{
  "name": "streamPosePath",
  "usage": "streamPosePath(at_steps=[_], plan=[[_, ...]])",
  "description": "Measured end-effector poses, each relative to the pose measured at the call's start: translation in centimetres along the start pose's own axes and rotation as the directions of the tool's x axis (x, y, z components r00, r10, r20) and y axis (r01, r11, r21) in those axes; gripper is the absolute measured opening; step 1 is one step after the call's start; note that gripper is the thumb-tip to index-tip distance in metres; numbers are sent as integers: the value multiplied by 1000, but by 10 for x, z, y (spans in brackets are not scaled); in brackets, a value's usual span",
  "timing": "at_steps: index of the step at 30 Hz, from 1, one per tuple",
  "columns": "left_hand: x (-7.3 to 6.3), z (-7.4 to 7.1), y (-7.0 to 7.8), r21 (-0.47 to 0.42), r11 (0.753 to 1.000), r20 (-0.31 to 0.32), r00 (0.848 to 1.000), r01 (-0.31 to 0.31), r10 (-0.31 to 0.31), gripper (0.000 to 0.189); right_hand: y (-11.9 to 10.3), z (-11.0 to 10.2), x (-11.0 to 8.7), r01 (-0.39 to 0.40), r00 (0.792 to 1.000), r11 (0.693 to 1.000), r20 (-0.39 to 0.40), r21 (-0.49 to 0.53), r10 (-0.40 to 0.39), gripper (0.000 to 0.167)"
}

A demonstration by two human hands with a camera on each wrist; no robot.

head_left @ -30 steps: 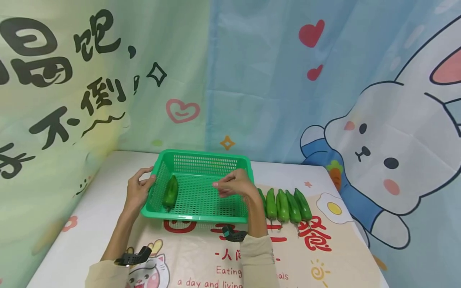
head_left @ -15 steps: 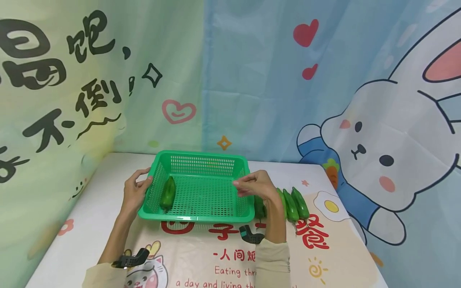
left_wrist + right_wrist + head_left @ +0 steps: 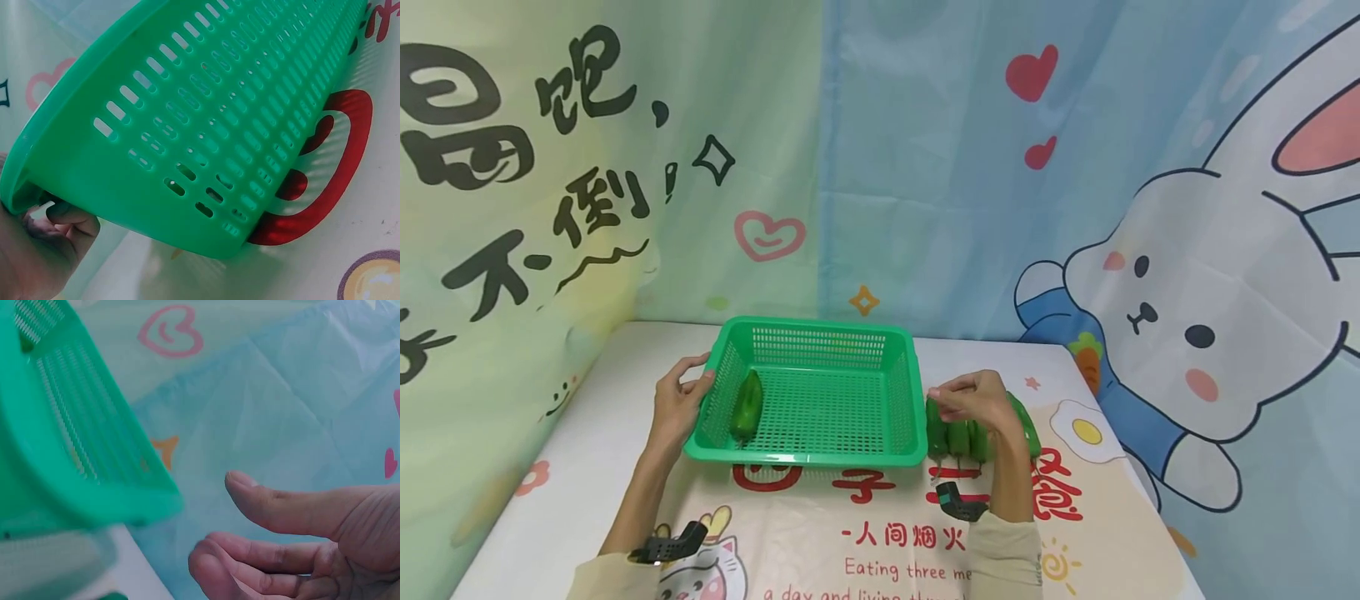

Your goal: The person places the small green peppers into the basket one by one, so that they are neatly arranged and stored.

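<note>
A green plastic basket point(image 3: 827, 458) sits on the table, with one green pepper point(image 3: 747, 407) lying at the left of its floor. My left hand point(image 3: 677, 404) grips the basket's left rim; in the left wrist view its fingers point(image 3: 75, 225) curl beneath that rim. To the right of the basket, my right hand point(image 3: 973, 400) hovers over a row of several green peppers point(image 3: 937, 433) and partly hides them. Its thumb point(image 3: 281, 509) and curved fingers stand apart with nothing between them in the right wrist view.
A printed mat point(image 3: 805, 533) with red lettering covers the middle of the white table point(image 3: 580, 417). Behind the table hangs a cartoon backdrop point(image 3: 910, 208) with a rabbit at the right.
My right hand has moved right, from over the basket's inside to above the pepper row. The left hand keeps its grip on the rim; the view has shifted slightly.
</note>
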State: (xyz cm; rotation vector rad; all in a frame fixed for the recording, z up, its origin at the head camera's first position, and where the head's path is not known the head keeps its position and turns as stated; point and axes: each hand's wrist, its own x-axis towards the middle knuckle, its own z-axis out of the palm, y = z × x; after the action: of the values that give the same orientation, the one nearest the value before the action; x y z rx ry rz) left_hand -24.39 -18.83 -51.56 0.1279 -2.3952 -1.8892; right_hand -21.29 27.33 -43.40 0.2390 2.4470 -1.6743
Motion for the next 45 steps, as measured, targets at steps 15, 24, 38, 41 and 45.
streamPosePath(at_steps=[15,24,38,41,45], plan=[[0,-1,-1,-1,1000,-8,1000,5,-5,47,40,-49,-4,-100,973,984,-222,-149,65,37],[-1,-1,1,21,1000,-15,1000,-5,5,47,59,-62,-13,-184,917,974,-381,-130,122,46],[0,-2,0,7,1000,-5,1000,-15,16,47,96,-72,-6,-159,838,965,-546,-211,19,51],[0,-1,1,6,1000,-6,1000,-20,20,46,100,-74,-4,-191,842,961,-537,-200,55,52],[0,-1,1,17,999,-12,1000,-27,27,46,103,-78,-3,-230,851,956,-515,-182,106,53]])
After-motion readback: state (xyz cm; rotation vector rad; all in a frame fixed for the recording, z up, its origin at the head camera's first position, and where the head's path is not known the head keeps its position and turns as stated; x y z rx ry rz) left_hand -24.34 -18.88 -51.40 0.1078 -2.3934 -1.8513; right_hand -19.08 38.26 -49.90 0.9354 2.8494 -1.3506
